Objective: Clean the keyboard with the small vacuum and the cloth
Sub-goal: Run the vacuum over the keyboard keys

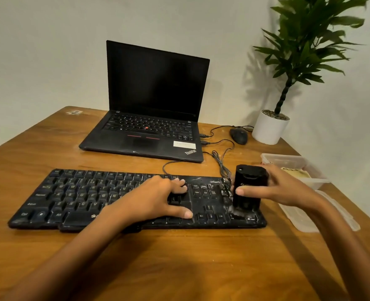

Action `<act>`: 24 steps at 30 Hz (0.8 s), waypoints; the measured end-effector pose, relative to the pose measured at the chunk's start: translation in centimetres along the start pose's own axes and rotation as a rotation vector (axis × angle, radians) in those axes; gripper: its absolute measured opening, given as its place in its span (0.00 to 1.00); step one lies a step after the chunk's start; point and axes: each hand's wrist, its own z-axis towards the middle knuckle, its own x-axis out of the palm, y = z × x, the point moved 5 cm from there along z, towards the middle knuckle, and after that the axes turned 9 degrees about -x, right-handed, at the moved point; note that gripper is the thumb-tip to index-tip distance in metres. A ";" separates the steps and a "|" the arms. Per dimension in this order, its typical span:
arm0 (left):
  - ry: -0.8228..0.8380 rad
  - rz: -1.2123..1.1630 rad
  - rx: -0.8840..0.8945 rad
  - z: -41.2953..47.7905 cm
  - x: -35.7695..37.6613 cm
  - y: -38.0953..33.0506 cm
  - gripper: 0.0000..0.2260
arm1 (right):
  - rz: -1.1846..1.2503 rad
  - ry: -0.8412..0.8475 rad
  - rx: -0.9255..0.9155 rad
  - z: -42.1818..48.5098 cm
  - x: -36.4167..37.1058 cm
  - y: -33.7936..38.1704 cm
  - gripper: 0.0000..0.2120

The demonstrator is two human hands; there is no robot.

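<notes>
A black, dusty keyboard lies across the wooden table, with white dust on its right end. My left hand rests flat on the keys right of the middle, fingers spread, holding nothing. My right hand grips a small black vacuum that stands upright on the number pad at the keyboard's right end. A yellowish cloth lies in a clear plastic container at the right table edge.
An open black laptop stands behind the keyboard, with cables running to its right side. A black mouse and a white plant pot sit at the back right. The clear container and its lid lie at the right.
</notes>
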 end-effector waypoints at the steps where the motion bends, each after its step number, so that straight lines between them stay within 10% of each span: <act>1: 0.002 -0.004 0.000 0.0 0.0 0.0 0.35 | 0.002 0.003 -0.020 0.3 -0.1 0.3 0.27; 8: -0.011 -0.029 0.018 -0.4 -0.3 -0.5 0.31 | 0.105 -0.053 -0.144 3.9 5.6 3.3 0.11; 13: 0.001 -0.032 0.007 -0.1 0.0 0.1 0.35 | 0.035 -0.021 0.014 0.6 1.4 0.1 0.28; 24: -0.004 -0.012 0.012 -0.3 0.0 -0.1 0.34 | 0.066 -0.090 -0.100 4.9 3.0 2.0 0.17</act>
